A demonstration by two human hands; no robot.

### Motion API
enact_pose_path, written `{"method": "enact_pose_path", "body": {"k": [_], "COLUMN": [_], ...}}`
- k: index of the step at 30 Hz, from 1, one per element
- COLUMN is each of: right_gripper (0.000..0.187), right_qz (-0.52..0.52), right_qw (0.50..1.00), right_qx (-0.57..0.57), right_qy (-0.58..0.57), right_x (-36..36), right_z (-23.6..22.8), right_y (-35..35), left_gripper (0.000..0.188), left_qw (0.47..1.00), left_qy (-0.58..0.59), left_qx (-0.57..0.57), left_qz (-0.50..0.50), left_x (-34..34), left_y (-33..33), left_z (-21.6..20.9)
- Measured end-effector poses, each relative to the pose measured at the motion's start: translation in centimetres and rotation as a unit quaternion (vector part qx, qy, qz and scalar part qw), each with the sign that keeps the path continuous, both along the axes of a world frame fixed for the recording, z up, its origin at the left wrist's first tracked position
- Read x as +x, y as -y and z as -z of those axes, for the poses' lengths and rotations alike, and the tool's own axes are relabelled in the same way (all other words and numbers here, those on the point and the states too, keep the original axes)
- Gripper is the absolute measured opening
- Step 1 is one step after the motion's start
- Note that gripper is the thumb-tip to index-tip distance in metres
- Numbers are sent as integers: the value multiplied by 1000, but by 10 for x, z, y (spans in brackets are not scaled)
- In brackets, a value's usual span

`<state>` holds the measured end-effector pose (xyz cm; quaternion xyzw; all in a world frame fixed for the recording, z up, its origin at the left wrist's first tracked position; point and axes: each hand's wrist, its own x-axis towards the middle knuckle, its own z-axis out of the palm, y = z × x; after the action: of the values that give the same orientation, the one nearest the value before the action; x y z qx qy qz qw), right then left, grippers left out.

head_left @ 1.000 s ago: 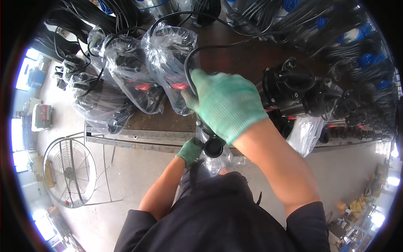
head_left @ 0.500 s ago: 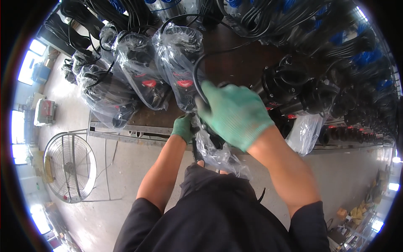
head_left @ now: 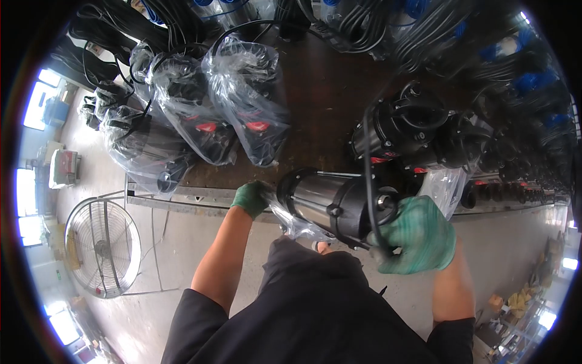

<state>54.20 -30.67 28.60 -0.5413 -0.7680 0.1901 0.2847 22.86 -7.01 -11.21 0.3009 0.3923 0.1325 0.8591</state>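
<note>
A submersible pump [head_left: 321, 200] with a steel barrel and black ends is tipped on its side in front of me, over the bench's front edge. My right hand [head_left: 418, 236], in a green knitted glove, is closed at the pump's right end; whether on its handle or the cable's base is unclear. A black cable [head_left: 367, 145] rises from that end. At the pump's other end my left hand [head_left: 251, 197], gloved too, is closed on a clear plastic bag [head_left: 306, 230], which hangs beneath the pump's left end. The left fingertips are partly hidden.
Several bagged pumps [head_left: 248, 103] stand on the dark bench [head_left: 315, 109] at the left. Unbagged pumps [head_left: 400, 124] line its right side, with another clear bag [head_left: 445, 188] among them. Coiled cables [head_left: 357, 24] lie along the back. A large floor fan [head_left: 103, 246] stands at the left.
My right hand has moved down and right, and the pump, mostly hidden before, now lies tipped across in full view. My left hand has shifted slightly left and down.
</note>
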Motion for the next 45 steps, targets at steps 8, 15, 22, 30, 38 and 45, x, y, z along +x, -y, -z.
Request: {"method": "enact_pose_path", "body": {"k": [8,15,22,30,38,45], "right_gripper": [12,7,15,22,28,10], "right_qz": [-23,-68,-123,-134,-224,-64], "right_qw": [997,996,990,990,971,987], "right_qx": [16,-16,-53,10,-57,135], "right_qy": [-67,-48,-34,-51,63,65], "right_x": [29,45,63,43,-42,-61], "right_z": [16,17,18,24,-53,-88], "right_y": [16,14,12,16,-30,-69], "left_gripper": [21,46,35,27,33,30], "left_qw": [980,740,598,535,876,951], "left_qy": [-11,-166,-369,-181,-94,92], "left_qx": [-193,437,562,724,429,294], "left_qz": [-52,484,436,396,200,20], "left_x": [0,25,72,69,204,135], "left_y": [-35,-29,-25,-40,1,6], "left_z": [-57,-113,-80,0,-104,-309]}}
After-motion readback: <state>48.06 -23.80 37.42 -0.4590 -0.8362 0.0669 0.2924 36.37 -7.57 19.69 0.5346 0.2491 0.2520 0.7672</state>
